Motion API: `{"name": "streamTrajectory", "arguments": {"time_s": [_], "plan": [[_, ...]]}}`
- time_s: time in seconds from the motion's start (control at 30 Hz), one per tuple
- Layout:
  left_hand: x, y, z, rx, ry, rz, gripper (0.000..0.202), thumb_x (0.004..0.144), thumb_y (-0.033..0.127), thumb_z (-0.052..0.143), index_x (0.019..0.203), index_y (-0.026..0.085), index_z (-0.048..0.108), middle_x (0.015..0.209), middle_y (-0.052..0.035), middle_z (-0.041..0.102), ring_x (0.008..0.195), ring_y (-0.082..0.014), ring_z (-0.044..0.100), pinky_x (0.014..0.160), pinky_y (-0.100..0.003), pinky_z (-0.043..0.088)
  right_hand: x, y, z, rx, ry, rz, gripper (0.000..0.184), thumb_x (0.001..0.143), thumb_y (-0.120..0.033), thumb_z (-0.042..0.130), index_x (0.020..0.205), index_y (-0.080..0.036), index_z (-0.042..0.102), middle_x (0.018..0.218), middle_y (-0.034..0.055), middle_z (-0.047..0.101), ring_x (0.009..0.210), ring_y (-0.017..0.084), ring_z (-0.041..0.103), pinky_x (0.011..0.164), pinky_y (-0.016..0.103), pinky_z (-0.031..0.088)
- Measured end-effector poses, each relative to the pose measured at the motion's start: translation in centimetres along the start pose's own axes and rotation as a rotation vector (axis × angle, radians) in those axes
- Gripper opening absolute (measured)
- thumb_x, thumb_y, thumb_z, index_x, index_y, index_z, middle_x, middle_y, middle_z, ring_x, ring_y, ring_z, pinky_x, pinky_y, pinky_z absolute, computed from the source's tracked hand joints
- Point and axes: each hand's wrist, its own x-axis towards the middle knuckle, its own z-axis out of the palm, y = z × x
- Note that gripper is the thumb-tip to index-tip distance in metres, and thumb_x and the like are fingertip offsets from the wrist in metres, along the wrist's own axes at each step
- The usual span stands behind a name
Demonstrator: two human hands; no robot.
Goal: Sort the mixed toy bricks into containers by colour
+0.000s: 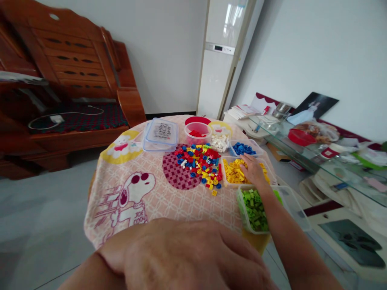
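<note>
My right hand (pixel 253 171) reaches over a clear plastic box (pixel 227 183) of yellow toy building bricks (pixel 233 171). Its thumb and fingers are apart at the bricks, with nothing visibly held. My left hand (pixel 187 255) looms large and blurred at the bottom, back upward; its fingertips are hidden, so its grip cannot be told. A mixed heap of bricks (pixel 198 159) in red, blue, yellow and white lies mid-table. Blue bricks (pixel 243 149) fill a box behind the yellow ones. Green bricks (pixel 254 209) fill a nearer box, under my right forearm.
A round tub (pixel 198 131) with red bricks stands at the back, next to a pile of white bricks (pixel 220 143). Clear lids (pixel 161 135) lie at back left on the patterned tablecloth (pixel 178 205). To the right is a cluttered glass shelf (pixel 290 149); a wooden bench (pixel 75 72) stands left.
</note>
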Motion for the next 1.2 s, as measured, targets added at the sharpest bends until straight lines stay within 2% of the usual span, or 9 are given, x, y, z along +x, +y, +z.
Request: {"name": "streamTrajectory", "arguments": {"time_s": [0.03, 0.17, 0.3, 0.4, 0.5, 0.67, 0.8, 1.0, 1.2], "plan": [[0.7, -0.8, -0.4, 0.008, -0.007, 0.054, 0.032, 0.083, 0.043, 0.071, 0.114, 0.040, 0.076, 0.107, 0.0018, 0.078, 0.091, -0.0171, 0.072, 0.075, -0.023, 0.060, 0.0, 0.0, 0.0, -0.006, -0.005, -0.001, 0.048, 0.091, -0.023, 0.050, 0.136, -0.019, 0.064, 0.141, 0.0128, 0.062, 0.134, 0.031, 0.054, 0.115, 0.052, 0.043], [3.6, -7.3, 0.0, 0.193, 0.124, -0.145, 0.023, 0.095, 0.025, 0.053, 0.096, 0.023, 0.076, 0.095, -0.0058, 0.076, 0.085, -0.0167, 0.070, 0.081, -0.027, 0.055, 0.1, 0.1, 0.0, -0.020, -0.005, -0.012, 0.047, 0.091, -0.024, 0.050, 0.135, -0.018, 0.064, 0.140, 0.0136, 0.063, 0.134, 0.032, 0.055, 0.116, 0.053, 0.042], [3.9, -16.3, 2.3, 0.333, 0.087, -0.476, 0.016, 0.082, 0.011, 0.064, 0.073, 0.018, 0.075, 0.076, -0.0051, 0.073, 0.074, -0.0180, 0.069, 0.071, -0.025, 0.050, 0.1, 0.4, 0.3, -0.003, -0.005, -0.009, 0.048, 0.090, -0.023, 0.051, 0.137, -0.020, 0.063, 0.141, 0.0126, 0.063, 0.134, 0.031, 0.054, 0.116, 0.055, 0.042], [2.6, -19.9, 4.0, 0.135, -0.067, -0.340, 0.016, 0.077, 0.012, 0.072, 0.086, 0.022, 0.079, 0.091, -0.0028, 0.077, 0.085, -0.0175, 0.070, 0.077, -0.024, 0.050, 0.1, 0.4, 0.4, 0.020, -0.002, -0.012, 0.050, 0.091, -0.024, 0.050, 0.140, -0.021, 0.060, 0.144, 0.0121, 0.060, 0.136, 0.031, 0.053, 0.115, 0.054, 0.043], [2.0, -20.4, 5.4, 0.108, -0.061, -0.209, 0.020, 0.071, 0.015, 0.077, 0.090, 0.023, 0.078, 0.103, -0.0039, 0.076, 0.099, -0.0200, 0.067, 0.093, -0.029, 0.047, 0.1, 0.3, 0.3, 0.026, -0.002, -0.011, 0.051, 0.091, -0.024, 0.051, 0.141, -0.021, 0.060, 0.145, 0.0119, 0.060, 0.135, 0.031, 0.053, 0.115, 0.053, 0.043], [2.0, -20.0, 6.5, 0.335, -0.099, -0.339, 0.011, 0.073, 0.017, 0.073, 0.082, 0.022, 0.074, 0.107, -0.0051, 0.071, 0.110, -0.0252, 0.059, 0.107, -0.043, 0.037, 0.1, 0.0, 0.2, 0.010, 0.011, -0.004, 0.049, 0.091, -0.024, 0.050, 0.138, -0.020, 0.063, 0.142, 0.0122, 0.062, 0.133, 0.031, 0.055, 0.115, 0.052, 0.043], [0.7, -21.6, 5.6, 0.440, -0.037, -0.482, 0.014, 0.077, 0.012, 0.064, 0.081, 0.021, 0.075, 0.114, -0.0075, 0.068, 0.116, -0.0263, 0.056, 0.108, -0.045, 0.037, 0.1, 0.1, 0.2, -0.007, 0.012, -0.002, 0.048, 0.090, -0.024, 0.050, 0.135, -0.016, 0.065, 0.141, 0.0142, 0.062, 0.132, 0.032, 0.056, 0.115, 0.053, 0.043], [-2.1, -24.8, 3.7, 0.451, 0.124, -0.535, 0.033, 0.072, 0.007, 0.061, 0.097, 0.021, 0.079, 0.132, -0.0100, 0.063, 0.124, -0.0282, 0.056, 0.112, -0.046, 0.041, 0.1, 0.3, 0.4, -0.007, 0.022, -0.016, 0.048, 0.090, -0.025, 0.051, 0.137, -0.020, 0.064, 0.141, 0.0115, 0.063, 0.132, 0.031, 0.056, 0.115, 0.052, 0.044], [-3.6, -25.7, 2.7, 0.445, 0.338, -0.620, 0.042, 0.075, 0.004, 0.052, 0.105, 0.019, 0.077, 0.132, -0.0104, 0.066, 0.127, -0.0256, 0.058, 0.114, -0.042, 0.045, 0.1, 0.4, 0.3, 0.004, -0.005, -0.012, 0.051, 0.090, -0.023, 0.052, 0.140, -0.021, 0.062, 0.144, 0.0118, 0.061, 0.134, 0.031, 0.054, 0.116, 0.054, 0.043]]}}
